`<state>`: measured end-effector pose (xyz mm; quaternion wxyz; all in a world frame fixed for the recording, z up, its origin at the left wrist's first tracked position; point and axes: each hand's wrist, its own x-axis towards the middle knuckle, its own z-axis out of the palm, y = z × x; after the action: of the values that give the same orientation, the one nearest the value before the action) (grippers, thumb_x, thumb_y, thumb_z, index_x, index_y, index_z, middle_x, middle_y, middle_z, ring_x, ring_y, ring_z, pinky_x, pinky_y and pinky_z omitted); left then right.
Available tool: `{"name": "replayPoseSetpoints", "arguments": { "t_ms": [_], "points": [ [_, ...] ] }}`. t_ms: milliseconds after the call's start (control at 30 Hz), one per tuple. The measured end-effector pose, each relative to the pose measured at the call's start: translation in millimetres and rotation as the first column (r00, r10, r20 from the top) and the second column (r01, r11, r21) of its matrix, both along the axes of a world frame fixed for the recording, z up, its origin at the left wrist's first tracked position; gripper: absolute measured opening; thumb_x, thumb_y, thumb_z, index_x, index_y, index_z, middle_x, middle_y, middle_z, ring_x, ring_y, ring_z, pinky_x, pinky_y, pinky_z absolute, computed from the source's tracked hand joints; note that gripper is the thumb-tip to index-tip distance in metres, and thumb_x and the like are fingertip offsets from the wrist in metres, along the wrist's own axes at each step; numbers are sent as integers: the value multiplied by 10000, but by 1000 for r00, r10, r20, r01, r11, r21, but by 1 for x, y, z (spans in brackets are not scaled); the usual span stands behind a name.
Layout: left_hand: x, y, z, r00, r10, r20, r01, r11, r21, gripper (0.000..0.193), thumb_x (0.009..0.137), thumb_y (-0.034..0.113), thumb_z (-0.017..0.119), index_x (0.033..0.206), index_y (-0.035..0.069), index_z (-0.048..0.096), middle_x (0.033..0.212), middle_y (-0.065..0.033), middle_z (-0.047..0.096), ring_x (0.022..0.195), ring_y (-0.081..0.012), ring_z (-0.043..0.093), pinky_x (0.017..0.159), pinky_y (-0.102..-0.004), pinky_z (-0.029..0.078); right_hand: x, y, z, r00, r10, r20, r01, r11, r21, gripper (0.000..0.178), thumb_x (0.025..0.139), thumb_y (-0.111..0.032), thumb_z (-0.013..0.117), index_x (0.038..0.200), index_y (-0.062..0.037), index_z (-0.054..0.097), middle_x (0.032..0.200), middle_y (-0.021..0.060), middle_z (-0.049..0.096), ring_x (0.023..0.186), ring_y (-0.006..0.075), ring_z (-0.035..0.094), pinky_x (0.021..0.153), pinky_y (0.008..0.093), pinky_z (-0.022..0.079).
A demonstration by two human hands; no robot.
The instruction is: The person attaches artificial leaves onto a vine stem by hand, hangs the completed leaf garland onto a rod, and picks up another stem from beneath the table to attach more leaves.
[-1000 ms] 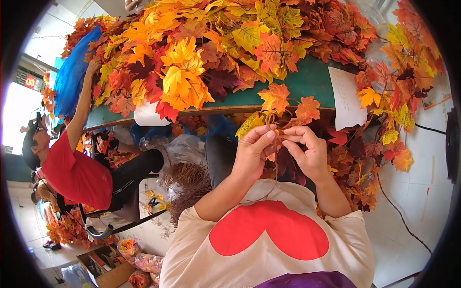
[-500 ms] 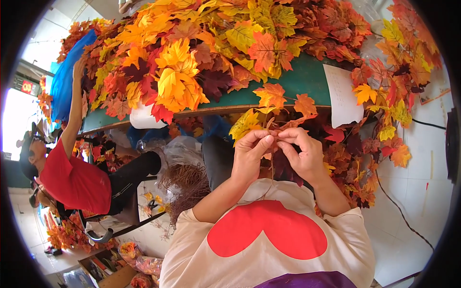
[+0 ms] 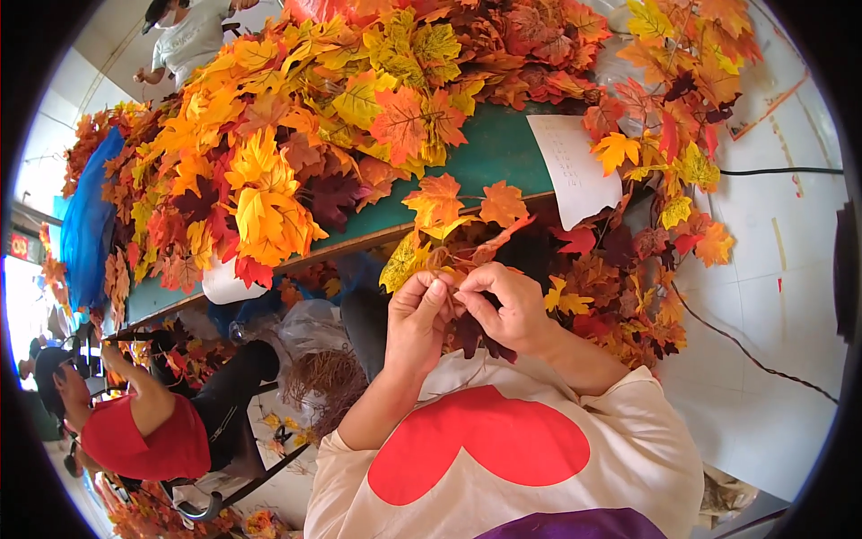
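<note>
My left hand point(image 3: 415, 316) and my right hand point(image 3: 507, 307) meet in front of my chest, both with thumb and fingers pinched. Between them is the brown stem of an artificial maple leaf garland; the exact grip point is partly hidden by the fingers. Just beyond my fingertips its leaves fan out: an orange leaf point(image 3: 436, 201), a yellow leaf point(image 3: 406, 261) and another orange leaf point(image 3: 504, 204). Dark red leaves point(image 3: 480, 338) hang below my right hand.
A green table point(image 3: 492, 148) carries a large heap of artificial autumn leaves point(image 3: 269, 211). White paper point(image 3: 576, 175) hangs over its edge. More leaf garlands point(image 3: 664, 242) hang at the right. Brown twigs point(image 3: 323, 377) lie beside plastic bags. A person in red point(image 3: 148, 436) sits at the left.
The whole view has shifted, with the table further left. My hands remain pinched together at the stem, my right one turned more. The person in red has lowered a raised arm.
</note>
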<state>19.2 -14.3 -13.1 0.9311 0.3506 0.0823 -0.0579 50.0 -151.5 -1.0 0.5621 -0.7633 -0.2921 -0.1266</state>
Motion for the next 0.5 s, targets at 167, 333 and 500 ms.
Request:
{"name": "replayPoseSetpoints", "arguments": {
  "t_ms": [167, 333, 500],
  "points": [
    [-1, -6, 2, 997, 64, -43, -63, 997, 33, 90, 897, 97, 507, 859, 24, 542, 761, 5, 534, 606, -47, 462, 650, -229, 471, 1, 0, 10, 1000, 3, 26, -2, 999, -43, 125, 749, -4, 625, 826, -29, 530, 746, 97, 584, 654, 245, 600, 571, 302, 475],
    [-3, -10, 3, 993, 116, 37, -121, 972, 203, 83, 891, 95, 522, 843, 28, 535, 750, 22, 531, 609, -28, 441, 595, -193, 437, -2, 1, 17, 999, -48, 23, 50, 994, -95, 135, 733, -19, 654, 797, -33, 536, 711, 71, 599, 613, 222, 593, 552, 291, 462],
    [-6, -9, -4, 996, 89, 4, -88, 980, 180, 45, 878, 70, 538, 853, 34, 549, 774, 21, 550, 611, -23, 436, 569, -171, 403, -6, -1, 15, 996, -89, 30, 92, 990, -102, 138, 729, -20, 657, 799, -34, 538, 703, 72, 595, 611, 223, 591, 556, 295, 465]
  ]
}}
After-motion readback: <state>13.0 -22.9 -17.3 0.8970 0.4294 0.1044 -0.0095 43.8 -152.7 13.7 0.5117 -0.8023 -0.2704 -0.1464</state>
